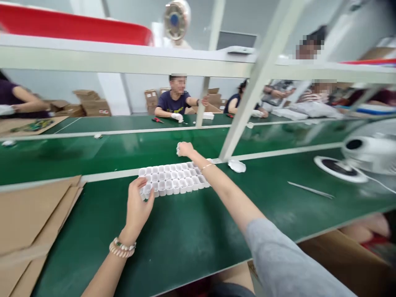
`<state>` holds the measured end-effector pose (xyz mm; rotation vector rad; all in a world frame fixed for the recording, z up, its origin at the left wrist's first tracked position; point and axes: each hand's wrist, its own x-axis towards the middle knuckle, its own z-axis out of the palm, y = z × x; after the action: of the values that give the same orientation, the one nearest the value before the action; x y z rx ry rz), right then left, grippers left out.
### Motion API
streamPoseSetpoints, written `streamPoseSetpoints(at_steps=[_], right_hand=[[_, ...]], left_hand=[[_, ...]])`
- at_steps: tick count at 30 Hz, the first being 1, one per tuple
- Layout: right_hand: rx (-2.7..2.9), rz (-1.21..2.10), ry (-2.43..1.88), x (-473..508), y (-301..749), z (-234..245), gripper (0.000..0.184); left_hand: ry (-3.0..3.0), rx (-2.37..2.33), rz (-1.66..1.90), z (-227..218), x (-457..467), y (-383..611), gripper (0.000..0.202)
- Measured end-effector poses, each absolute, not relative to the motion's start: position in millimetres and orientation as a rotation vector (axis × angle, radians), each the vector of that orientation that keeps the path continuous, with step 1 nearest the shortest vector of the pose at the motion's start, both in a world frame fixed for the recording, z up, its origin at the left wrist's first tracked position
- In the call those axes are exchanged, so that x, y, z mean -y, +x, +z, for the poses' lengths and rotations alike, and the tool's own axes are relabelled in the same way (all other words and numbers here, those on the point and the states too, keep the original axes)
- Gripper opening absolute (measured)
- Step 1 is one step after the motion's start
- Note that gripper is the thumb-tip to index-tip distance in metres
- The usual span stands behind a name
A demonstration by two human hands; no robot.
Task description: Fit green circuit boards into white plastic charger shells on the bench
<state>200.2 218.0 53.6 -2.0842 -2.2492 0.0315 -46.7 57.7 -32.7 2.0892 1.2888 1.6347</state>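
Observation:
A white grid of small square cups lies on the green worktop near its back edge, each cup facing up. At its left end is my left hand, thumb at the front and fingers over the rear cups, gripping that corner. My right hand reaches past the grid, over the green belt, with its fingers closed around a small white piece. Most of this piece is hidden by the fingers, so its kind is unclear. My right forearm covers the grid's right end.
Flat cardboard lies at left. To the right are a white round piece, tweezers and a white fan. A slanted post and a shelf beam stand ahead. A co-worker sits across the belt.

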Motion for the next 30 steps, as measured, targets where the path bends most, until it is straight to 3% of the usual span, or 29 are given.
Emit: streamPoseSetpoints(at_steps=[6,14,21,30], right_hand=[[2.168,0.018,-2.021,-201.0,237.3,38.9,0.060],[1.935,-0.243,-1.428,-86.9,389.8,-5.6,0.017],[1.689,-0.295,-1.739,-63.9,476.4,-50.7,0.036],[1.527,-0.181,-1.827,-77.4,483.1,-67.3,0.020]], left_hand=[[2.135,-1.356,1.541,-29.6,-60.0,-49.6,0.044],[2.194,-1.640,1.379,-13.9,-48.1,-46.2,0.043],[2.185,-1.747,1.252,-16.1,-49.9,-45.0,0.041],[2.034,-1.922,1.116,-9.1,-53.8,-50.5,0.035]])
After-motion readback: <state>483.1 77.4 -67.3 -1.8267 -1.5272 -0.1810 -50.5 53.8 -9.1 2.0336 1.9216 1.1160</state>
